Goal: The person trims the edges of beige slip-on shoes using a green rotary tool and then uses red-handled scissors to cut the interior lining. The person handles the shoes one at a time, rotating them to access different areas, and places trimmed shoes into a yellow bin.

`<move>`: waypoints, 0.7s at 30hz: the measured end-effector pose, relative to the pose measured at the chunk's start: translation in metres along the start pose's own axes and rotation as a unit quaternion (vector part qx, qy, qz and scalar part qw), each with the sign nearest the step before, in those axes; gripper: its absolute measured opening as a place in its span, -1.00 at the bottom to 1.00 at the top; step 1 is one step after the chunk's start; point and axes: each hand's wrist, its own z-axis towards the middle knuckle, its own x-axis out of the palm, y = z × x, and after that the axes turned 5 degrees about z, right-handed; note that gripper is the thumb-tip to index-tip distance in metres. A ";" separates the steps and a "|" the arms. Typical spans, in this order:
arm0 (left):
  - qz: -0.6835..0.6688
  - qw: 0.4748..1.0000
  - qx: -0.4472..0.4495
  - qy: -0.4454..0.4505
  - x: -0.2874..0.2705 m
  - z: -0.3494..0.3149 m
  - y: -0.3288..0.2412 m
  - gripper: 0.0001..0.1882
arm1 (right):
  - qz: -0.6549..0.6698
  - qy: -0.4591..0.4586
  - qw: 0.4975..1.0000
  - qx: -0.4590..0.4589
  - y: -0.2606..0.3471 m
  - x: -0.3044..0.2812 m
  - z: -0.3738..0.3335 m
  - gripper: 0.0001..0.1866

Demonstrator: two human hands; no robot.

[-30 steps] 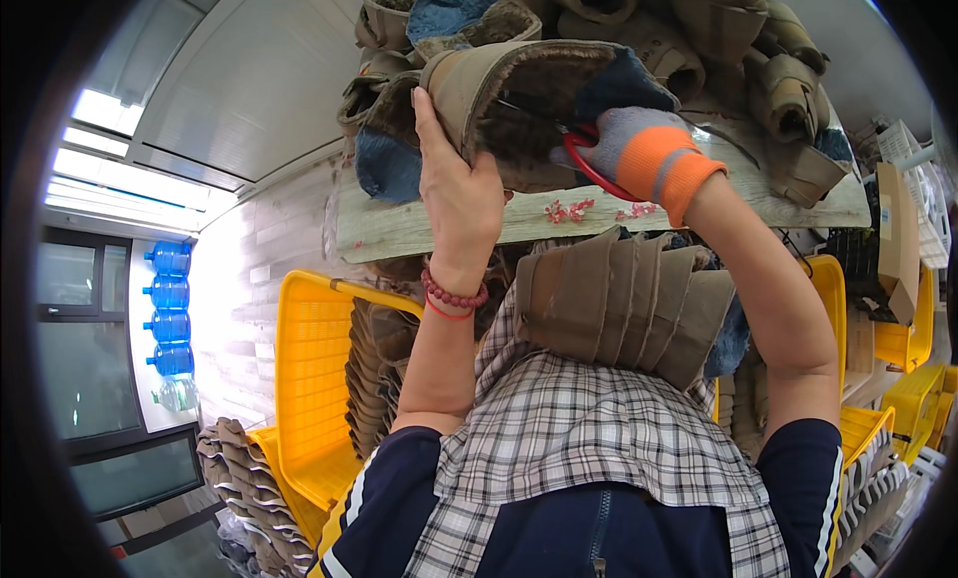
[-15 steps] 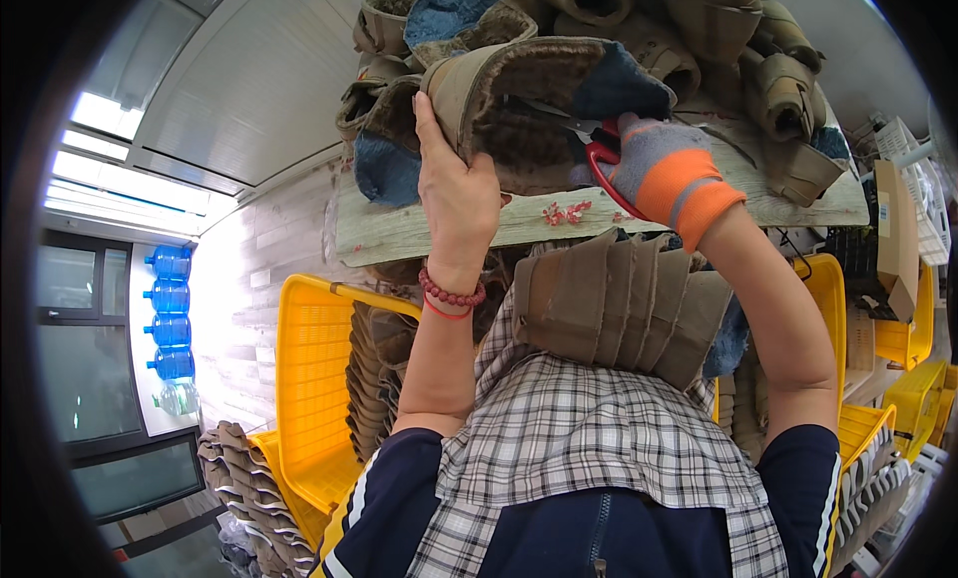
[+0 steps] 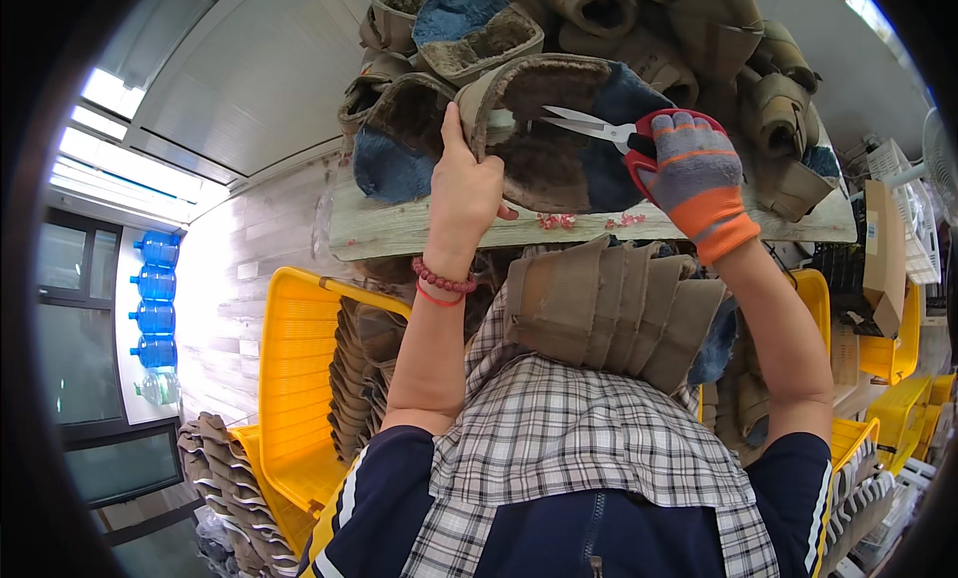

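A tube-like brown piece (image 3: 557, 174) with brown fur lining and a blue furry patch lies at the near side of the table, its opening facing me. My left hand (image 3: 466, 194), bare and with red beads at the wrist, grips its left edge, thumb toward the lining. In my right hand (image 3: 701, 169), gloved in grey and orange, is a pair of red-handled scissors (image 3: 599, 129). Their silver blades stand apart in front of the lining and point left. Across my lap rests a stack of similar brown pieces (image 3: 609, 323).
More fur-lined pieces (image 3: 479, 39) are heaped along the back of the pale table (image 3: 399, 229). Yellow baskets (image 3: 299, 378) holding stacked pieces flank me. On the right stand a cardboard box (image 3: 885, 244) and a fan (image 3: 935, 149). Blue water bottles (image 3: 155, 284) line the far left.
My right hand has moved right with the scissors, bringing the blades out of the shadowed lining into plain view. The brown piece and my left hand have shifted slightly right.
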 end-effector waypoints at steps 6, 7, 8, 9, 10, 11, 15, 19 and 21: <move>0.048 0.998 -0.027 0.037 -0.001 0.012 0.000 -0.21 | -0.006 -0.041 0.997 -0.071 -0.015 0.005 0.011 -0.54; 0.056 0.997 -0.023 0.038 0.000 0.015 0.001 -0.21 | -0.013 -0.039 0.996 -0.081 -0.017 0.005 0.015 -0.55; 0.066 0.997 -0.019 0.041 0.001 0.018 0.003 -0.21 | -0.020 -0.036 0.995 -0.090 -0.017 0.005 0.018 -0.56; 0.076 0.996 -0.016 0.044 0.002 0.020 0.003 -0.21 | -0.028 -0.034 0.994 -0.098 -0.018 0.004 0.022 -0.57; 0.076 0.996 -0.020 0.048 0.001 0.021 0.002 -0.21 | -0.027 -0.033 0.994 -0.104 -0.019 0.004 0.024 -0.59; 0.076 0.995 -0.025 0.052 0.002 0.022 0.002 -0.21 | -0.027 -0.031 0.993 -0.111 -0.019 0.004 0.027 -0.60; 0.090 0.993 -0.025 0.066 0.001 0.023 0.004 -0.22 | -0.039 -0.022 0.992 -0.117 -0.013 -0.003 0.031 -0.66; 0.068 0.995 -0.027 0.073 0.002 0.026 0.009 -0.22 | -0.058 -0.007 0.991 -0.118 -0.014 0.005 0.038 -0.67; 0.074 0.994 -0.030 0.075 0.002 0.026 0.009 -0.22 | -0.053 -0.018 0.990 -0.132 -0.014 0.006 0.039 -0.67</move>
